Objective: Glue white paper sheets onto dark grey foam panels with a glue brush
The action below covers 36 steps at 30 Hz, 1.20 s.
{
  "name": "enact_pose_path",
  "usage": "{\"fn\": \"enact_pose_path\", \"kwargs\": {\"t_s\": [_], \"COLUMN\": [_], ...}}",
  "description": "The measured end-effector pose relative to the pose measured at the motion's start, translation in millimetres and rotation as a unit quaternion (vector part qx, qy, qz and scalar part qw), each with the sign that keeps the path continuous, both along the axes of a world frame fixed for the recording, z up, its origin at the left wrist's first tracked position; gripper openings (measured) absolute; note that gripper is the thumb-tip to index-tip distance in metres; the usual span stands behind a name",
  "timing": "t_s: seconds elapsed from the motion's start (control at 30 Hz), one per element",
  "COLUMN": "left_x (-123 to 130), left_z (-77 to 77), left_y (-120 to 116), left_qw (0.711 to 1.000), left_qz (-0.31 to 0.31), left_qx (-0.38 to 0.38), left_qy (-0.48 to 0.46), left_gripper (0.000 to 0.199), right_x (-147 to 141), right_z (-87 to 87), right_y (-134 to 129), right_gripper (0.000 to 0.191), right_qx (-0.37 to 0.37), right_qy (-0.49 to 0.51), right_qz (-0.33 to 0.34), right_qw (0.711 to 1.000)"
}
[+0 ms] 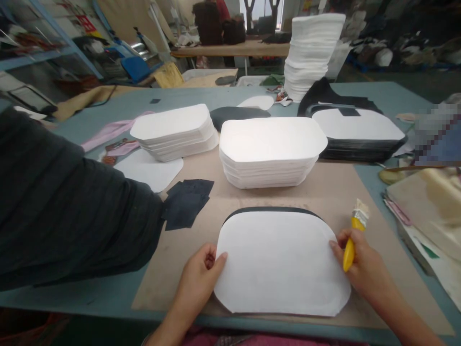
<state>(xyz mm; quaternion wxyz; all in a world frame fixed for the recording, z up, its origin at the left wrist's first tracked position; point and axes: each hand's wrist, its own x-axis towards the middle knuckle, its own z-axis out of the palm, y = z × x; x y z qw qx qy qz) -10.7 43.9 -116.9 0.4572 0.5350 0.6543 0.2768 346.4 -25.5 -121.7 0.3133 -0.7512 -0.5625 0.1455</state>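
Note:
A white panel (283, 264) with rounded corners lies before me on a brown board, and a dark panel (270, 209) shows as a strip along its far edge. My left hand (200, 274) is closed on the left edge, thumb on top. At the right edge, my right hand (360, 259) pinches the white panel with thumb and finger. That same hand also holds a paintbrush (349, 250) with a yellow handle, its pale bristles pointing up and away. Just beyond stands a stack of white panels (272, 139).
Dark square patches (187, 202) lie left of centre, beside a large mass of dark cloth (65, 202). Another white stack (173, 127) stands behind them. Toward the right are a stack of dark panels (360, 149) topped with white and a tall white pile (313, 53).

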Motion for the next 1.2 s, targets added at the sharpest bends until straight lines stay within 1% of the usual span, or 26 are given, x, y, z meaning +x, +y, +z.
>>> {"fn": "enact_pose_path", "kwargs": {"t_s": [0.07,0.13,0.27,0.43,0.53,0.67,0.8,0.9,0.97,1.03,1.1,1.2], "left_x": [0.3,0.5,1.1,2.1,1.4,0.4,2.5,4.4,4.8,3.9,1.8,-2.8], "left_z": [-0.4,-2.5,-5.8,-4.8,-6.2,-8.6,-5.5,0.0,3.5,5.8,6.3,3.6], "left_y": [4.2,7.7,11.1,11.5,11.7,13.3,16.5,18.9,20.9,23.4,26.2,30.0], "left_qw": [0.999,0.997,0.994,0.989,0.985,0.979,0.967,0.947,0.928,0.917,0.917,0.925], "left_qz": [-0.013,-0.021,-0.031,-0.046,-0.054,-0.071,-0.097,-0.124,-0.147,-0.167,-0.176,-0.172], "left_qx": [0.019,0.025,0.017,0.005,0.003,0.005,-0.001,-0.007,-0.013,-0.026,-0.039,-0.050], "left_qy": [0.044,0.068,0.101,0.138,0.161,0.193,0.237,0.298,0.341,0.362,0.356,0.335], "left_gripper": [0.034,0.032,0.031,0.032,0.033,0.034,0.034,0.033,0.032,0.032,0.032,0.033], "right_x": [0.1,-0.4,-1.5,-0.4,1.5,2.2,-2.0,-6.8,-8.7,-8.4,-6.4,-2.8], "right_z": [0.1,-1.1,-5.6,-8.2,-10.9,-17.4,-20.8,-18.8,-15.5,-11.0,-6.3,-0.4], "right_y": [3.6,6.2,7.4,6.3,6.4,6.6,7.9,9.5,10.0,10.3,10.6,12.0], "right_gripper": [0.018,0.018,0.017,0.017,0.018,0.017,0.012,0.009,0.009,0.010,0.014,0.017], "right_qx": [0.001,-0.004,-0.021,-0.033,-0.029,-0.020,-0.026,-0.067,-0.109,-0.133,-0.133,-0.131], "right_qy": [-0.010,-0.019,-0.036,-0.062,-0.075,-0.112,-0.143,-0.183,-0.229,-0.255,-0.236,-0.168], "right_qz": [0.000,-0.002,-0.006,-0.013,-0.013,-0.003,0.014,0.011,-0.005,-0.022,-0.034,-0.046], "right_qw": [1.000,1.000,0.999,0.997,0.997,0.994,0.989,0.981,0.967,0.957,0.962,0.976]}}
